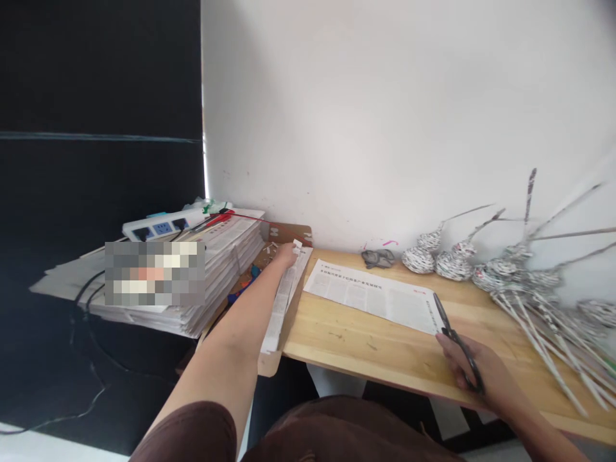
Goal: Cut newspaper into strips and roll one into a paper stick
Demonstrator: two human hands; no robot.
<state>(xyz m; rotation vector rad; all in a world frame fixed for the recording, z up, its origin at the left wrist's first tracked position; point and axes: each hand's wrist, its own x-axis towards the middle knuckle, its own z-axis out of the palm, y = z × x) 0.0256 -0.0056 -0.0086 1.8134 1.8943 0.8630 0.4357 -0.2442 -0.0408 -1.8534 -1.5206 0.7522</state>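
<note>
1. Overall, the wooden tabletop (346, 332) extends along the wall.
2. The newspaper sheet (368, 295) lies flat on it, between the hands.
3. The paper strips (280, 308) lie left of the sheet.
4. The left hand (285, 256) is at the strips' far end; its grip cannot be determined.
5. The right hand (491, 373) is closed around the scissors (451, 333).

Bare wood on the tabletop (337, 333) forms a lane before the flat newspaper sheet (368, 295), open from above and from the front edge. Leftward, the lane is bounded by the forearm of the left hand (285, 255), beyond which rises the thick newspaper stack (235, 256); rightward, by the right hand (469, 359) with its scissors (451, 334), then by splayed paper rods (553, 346). Woven gourd shapes (453, 262) with projecting stems obstruct the right rear; the wall (385, 128) closes the back.
</note>
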